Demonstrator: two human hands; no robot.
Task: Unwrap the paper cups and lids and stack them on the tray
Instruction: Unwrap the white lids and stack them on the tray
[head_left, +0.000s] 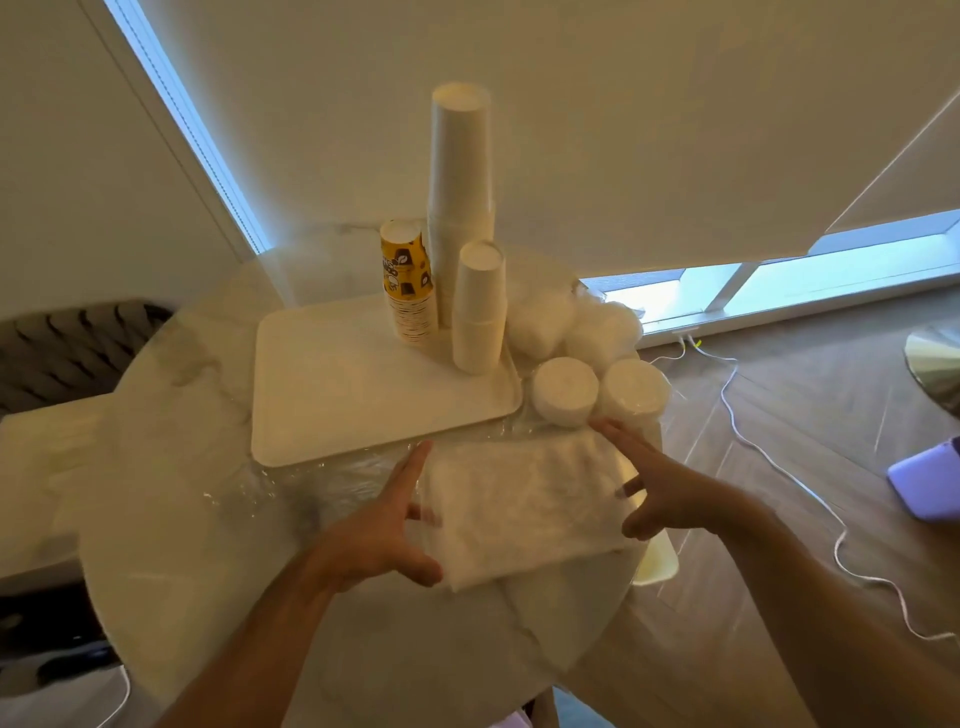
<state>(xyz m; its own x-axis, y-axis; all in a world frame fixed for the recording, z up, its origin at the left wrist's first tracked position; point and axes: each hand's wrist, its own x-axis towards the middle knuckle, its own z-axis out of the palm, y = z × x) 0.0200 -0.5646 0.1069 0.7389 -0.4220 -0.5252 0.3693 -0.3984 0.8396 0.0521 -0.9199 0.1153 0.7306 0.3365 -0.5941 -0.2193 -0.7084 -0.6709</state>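
I am working on a round marble worktop (171, 519), and the cups look mostly dealt with. Three stacks are standing upside down at the far right corner of the white tray (332, 395): a tall white stack (461, 176), a shorter white stack (479, 306) and a yellow printed stack (408, 283). The rest of the tray is bare.

The lids are what is left. Two short lid stacks (565, 389) are sitting on the worktop just beside the tray's right edge, with two wrapped bundles (571, 322) behind them, seemingly in plastic.

My left hand (384, 525) and right hand (660, 499) are apart, fingers straight, pressing against the two ends of a long wrapped sleeve (519, 509) lying across loose clear wrap (311, 478) near the tray's front edge. I judge I am roughly halfway through.
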